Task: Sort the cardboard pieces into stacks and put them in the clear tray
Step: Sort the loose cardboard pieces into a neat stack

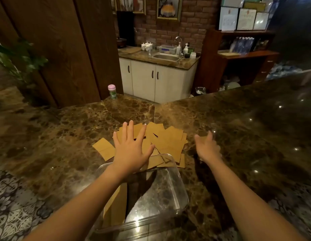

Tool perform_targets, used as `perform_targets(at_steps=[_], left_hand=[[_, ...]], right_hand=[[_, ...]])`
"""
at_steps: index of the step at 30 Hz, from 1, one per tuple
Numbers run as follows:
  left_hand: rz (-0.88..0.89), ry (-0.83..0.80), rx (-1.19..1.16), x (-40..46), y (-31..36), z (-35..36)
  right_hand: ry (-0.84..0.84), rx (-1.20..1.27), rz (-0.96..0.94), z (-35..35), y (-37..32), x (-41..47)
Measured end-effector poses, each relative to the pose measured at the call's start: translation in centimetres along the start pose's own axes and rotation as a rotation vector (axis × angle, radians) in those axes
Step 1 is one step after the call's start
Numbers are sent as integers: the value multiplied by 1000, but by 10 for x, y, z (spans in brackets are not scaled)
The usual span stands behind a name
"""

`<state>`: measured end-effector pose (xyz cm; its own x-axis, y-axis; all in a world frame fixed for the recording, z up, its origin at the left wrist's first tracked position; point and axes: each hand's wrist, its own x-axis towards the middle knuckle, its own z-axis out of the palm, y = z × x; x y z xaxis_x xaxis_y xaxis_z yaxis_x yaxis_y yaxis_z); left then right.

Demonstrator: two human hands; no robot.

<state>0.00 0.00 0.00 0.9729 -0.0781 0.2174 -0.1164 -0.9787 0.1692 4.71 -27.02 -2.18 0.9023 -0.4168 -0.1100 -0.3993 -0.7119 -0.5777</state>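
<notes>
Lying loosely overlapped, tan cardboard pieces [166,141]; clear tray [175,185] holds one stack [116,204]. Left hand [132,148] and right hand [207,147] spread, empty.

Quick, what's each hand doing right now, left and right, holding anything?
Left hand: open, fingers spread above the loose cardboard pieces, holding nothing.
Right hand: open, loosely curled, empty, beside the pile.

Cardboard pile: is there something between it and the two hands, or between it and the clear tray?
Nothing visible blocks either path. The left hand is spread open right over the cardboard pile; the right hand is open just beside it. The tray sits directly in front of the pile, its right side bare.
</notes>
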Motion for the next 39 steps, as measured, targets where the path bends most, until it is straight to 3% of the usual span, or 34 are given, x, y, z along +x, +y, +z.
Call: perform_targets(at_steps=[4,7,11,15,21,25,30,33,36,39], left_hand=[[3,-4,23,11,-2,9],[-67,-97,-55,30,-2,17],[-200,-346,-334,67,-1,27],[-237,-341,-417,88,2,44],[-308,-275,-449,98,2,62],[-261,-127,-439,98,1,55],[-329,-67,-1192,92,21,12],[-458,-168,-1581,82,36,-19],[-475,-330,-1926,66,35,-48],[-419,-417,-2049,53,25,-66]], right_hand=[[-98,-115,241,-1,26,29],[-109,-199,282,6,25,42],[-88,-282,335,13,16,57],[-117,-362,340,17,13,71],[-201,-4,354,8,10,82],[-182,451,249,-5,-7,75],[-358,879,132,-24,-71,30],[-521,962,37,-27,-109,-5],[-615,1000,-51,-25,-135,-39],[-603,1009,-149,-21,-146,-64]])
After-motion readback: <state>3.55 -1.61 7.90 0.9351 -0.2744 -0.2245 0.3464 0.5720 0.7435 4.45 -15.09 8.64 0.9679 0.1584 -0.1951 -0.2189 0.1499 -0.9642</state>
